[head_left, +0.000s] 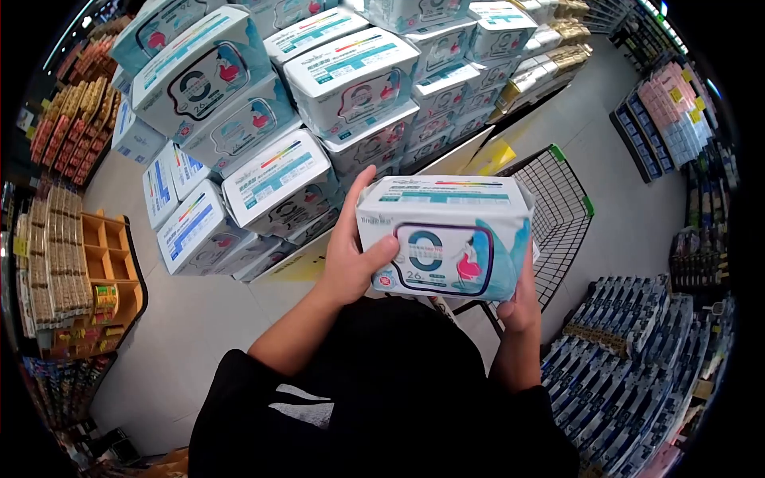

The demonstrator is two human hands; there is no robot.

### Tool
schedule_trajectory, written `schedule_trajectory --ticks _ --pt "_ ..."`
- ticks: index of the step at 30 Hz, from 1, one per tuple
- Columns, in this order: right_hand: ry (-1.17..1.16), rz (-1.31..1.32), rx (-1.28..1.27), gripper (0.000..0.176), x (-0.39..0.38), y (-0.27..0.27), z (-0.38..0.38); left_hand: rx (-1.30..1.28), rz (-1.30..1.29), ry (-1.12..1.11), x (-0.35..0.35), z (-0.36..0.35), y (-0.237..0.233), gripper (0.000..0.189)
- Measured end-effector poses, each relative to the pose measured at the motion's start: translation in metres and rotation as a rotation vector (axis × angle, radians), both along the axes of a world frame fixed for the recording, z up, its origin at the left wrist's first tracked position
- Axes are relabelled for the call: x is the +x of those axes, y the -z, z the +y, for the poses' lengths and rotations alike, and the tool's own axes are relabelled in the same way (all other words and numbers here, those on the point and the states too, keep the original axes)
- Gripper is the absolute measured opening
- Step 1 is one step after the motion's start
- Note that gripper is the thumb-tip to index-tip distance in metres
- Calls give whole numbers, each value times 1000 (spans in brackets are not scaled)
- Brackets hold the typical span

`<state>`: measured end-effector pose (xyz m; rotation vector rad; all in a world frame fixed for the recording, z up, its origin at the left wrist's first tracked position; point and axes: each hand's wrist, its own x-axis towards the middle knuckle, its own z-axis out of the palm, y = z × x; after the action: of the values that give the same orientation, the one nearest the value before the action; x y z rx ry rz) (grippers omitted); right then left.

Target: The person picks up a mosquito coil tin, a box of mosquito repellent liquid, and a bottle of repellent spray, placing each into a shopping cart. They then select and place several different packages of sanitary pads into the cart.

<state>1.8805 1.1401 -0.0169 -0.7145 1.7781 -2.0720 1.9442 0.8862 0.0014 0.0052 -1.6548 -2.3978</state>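
Between my two hands is a plastic-wrapped white-and-teal pack (446, 239), held upright with its front facing me. Its front shows a large ring, a figure in a pink dress and the number 26. My left hand (358, 247) grips the left end, thumb on the front and fingers behind. At the lower right corner, my right hand (522, 307) supports the pack; most of its fingers are hidden behind it. Just beyond, a big stack of similar packs (351, 80) fills the view's upper middle.
A black wire shopping cart (558, 215) with green corners stands right of the pack, partly hidden by it. Left is a wooden shelf display (111, 247). Rows of blue goods (629, 358) lie at lower right. Pink and blue boxes (665, 115) stand farther off. Grey tiled floor (183, 319) runs between.
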Motion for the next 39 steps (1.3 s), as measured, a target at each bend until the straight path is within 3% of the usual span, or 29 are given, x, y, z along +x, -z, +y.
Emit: schedule_trajectory --ticks 2,3,4,6,7,13,16,18,21,39 --pt "54 42 8 145 0 -4 7 317 -190 119 -4 7 13 77" --pt "-24 255 -8 141 -7 3 10 344 -298 110 -5 13 13 59" --pt "-10 249 1 141 -2 4 13 361 -341 150 -7 16 16 54" --pt "141 -62 -498 137 8 4 8 399 -419 200 -11 26 11 51" --pt "122 115 91 134 2 9 35 400 -427 205 -14 31 11 51" --pt "138 -14 -21 126 7 18 70 357 -489 292 -20 60 22 47" --pt "158 10 -27 114 7 28 93 286 -475 251 -23 82 26 49" --pt "147 -63 -126 106 17 42 115 122 -484 263 -23 100 37 57" --pt "189 -101 -72 104 31 60 135 -156 -363 237 -22 117 37 76" --pt "278 -39 -3 103 56 66 190 -241 -329 370 -26 169 32 81"
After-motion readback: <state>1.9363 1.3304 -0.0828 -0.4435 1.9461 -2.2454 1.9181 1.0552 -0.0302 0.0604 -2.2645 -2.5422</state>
